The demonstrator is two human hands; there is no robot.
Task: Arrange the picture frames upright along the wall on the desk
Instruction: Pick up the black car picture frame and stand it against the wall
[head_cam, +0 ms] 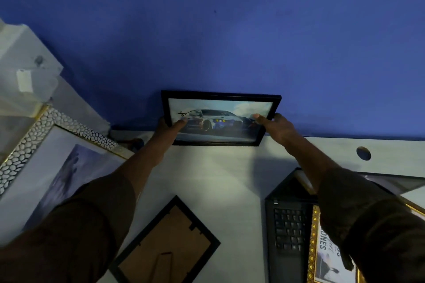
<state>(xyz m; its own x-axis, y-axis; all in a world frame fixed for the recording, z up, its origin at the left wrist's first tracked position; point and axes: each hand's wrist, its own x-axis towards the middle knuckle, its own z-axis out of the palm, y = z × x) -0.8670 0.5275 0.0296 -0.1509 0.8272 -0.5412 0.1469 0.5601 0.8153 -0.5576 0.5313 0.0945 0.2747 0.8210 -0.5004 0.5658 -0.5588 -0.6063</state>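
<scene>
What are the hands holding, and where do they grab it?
Both hands hold the black car picture frame against the blue wall: the left hand grips its left edge, the right hand its right edge, thumbs on the glass.

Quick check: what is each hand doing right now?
Left hand: closed on the left edge of the car picture frame, by the wall.
Right hand: closed on the frame's right edge.

Four picture frames (220, 119) — one laptop (287, 232) — two hands (279, 125).
</scene>
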